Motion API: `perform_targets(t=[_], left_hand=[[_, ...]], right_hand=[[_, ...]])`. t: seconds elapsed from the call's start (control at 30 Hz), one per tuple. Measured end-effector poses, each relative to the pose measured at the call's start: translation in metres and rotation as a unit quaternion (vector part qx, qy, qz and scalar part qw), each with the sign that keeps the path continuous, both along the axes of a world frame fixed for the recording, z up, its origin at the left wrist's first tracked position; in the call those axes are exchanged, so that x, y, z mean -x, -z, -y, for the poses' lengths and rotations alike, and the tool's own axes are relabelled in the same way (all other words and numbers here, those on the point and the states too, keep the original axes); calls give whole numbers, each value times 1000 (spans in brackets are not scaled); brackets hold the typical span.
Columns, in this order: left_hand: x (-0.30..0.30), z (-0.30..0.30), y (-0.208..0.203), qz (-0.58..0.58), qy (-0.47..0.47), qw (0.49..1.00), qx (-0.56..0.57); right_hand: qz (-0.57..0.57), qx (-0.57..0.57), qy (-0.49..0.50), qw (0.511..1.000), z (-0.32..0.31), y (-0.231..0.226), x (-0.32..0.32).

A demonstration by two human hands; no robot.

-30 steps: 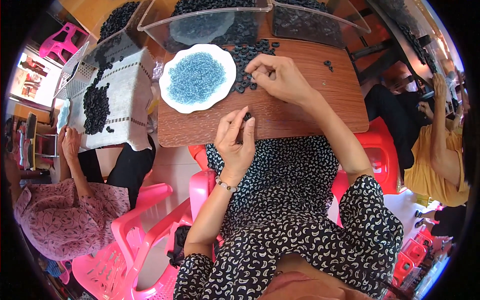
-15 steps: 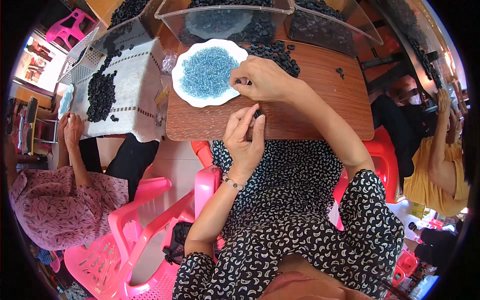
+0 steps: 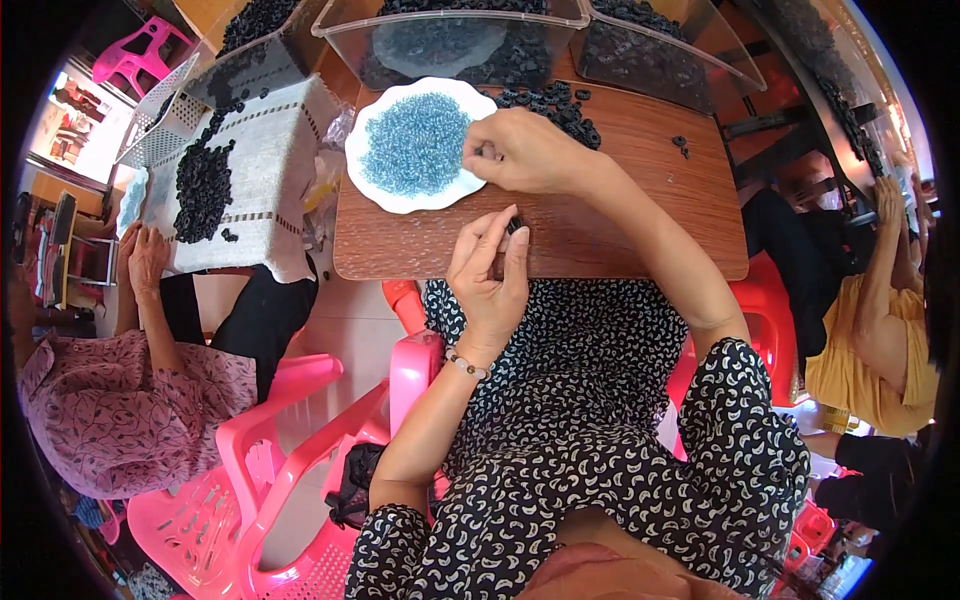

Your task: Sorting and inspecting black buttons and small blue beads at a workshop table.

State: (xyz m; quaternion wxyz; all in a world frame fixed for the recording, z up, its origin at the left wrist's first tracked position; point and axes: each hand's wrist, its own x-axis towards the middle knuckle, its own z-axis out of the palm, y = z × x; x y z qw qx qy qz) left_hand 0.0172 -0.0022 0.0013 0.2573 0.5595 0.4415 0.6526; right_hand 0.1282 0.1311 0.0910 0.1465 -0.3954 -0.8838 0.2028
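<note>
My left hand point(image 3: 490, 265) pinches a small black plastic part point(image 3: 515, 225) between thumb and fingertips, just over the near edge of the brown wooden table point(image 3: 620, 240). My right hand point(image 3: 525, 150) is held above the right rim of a white scalloped plate point(image 3: 385, 200). Its fingertips are pressed together, and whatever may be between them is hidden. Small translucent blue pieces point(image 3: 415, 145) are heaped on that plate. Behind my right hand lies a pile of black parts point(image 3: 565, 110), partly covered by it.
Clear plastic bins point(image 3: 450, 50) of black parts line the table's far side. Two loose black parts point(image 3: 681, 145) lie at the right. A co-worker sits left at a cloth-covered table point(image 3: 265, 180) with black parts; another person in yellow is at the right. Pink chairs point(image 3: 290, 470) stand lower left.
My right hand has turned slightly at the plate's rim, its fingertips now more hidden. The left hand keeps the black part in nearly the same place.
</note>
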Motion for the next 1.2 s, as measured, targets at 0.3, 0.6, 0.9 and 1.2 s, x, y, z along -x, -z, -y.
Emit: perform_targets(t=[0.3,0.6,0.9,1.2], left_hand=[[1,2,2,25,24,999,14],[-1,2,5,30,31,999,-8],[-2,3,2,-15,26,999,-24],[-3,1,4,-48,27,997,-45]], right_hand=[[-364,314,56,875,72,-3,-36],[-414,326,33,850,91,24,-47],[-158,0,46,986,96,1,-55],[-101,-25,29,994,93,-1,-64]])
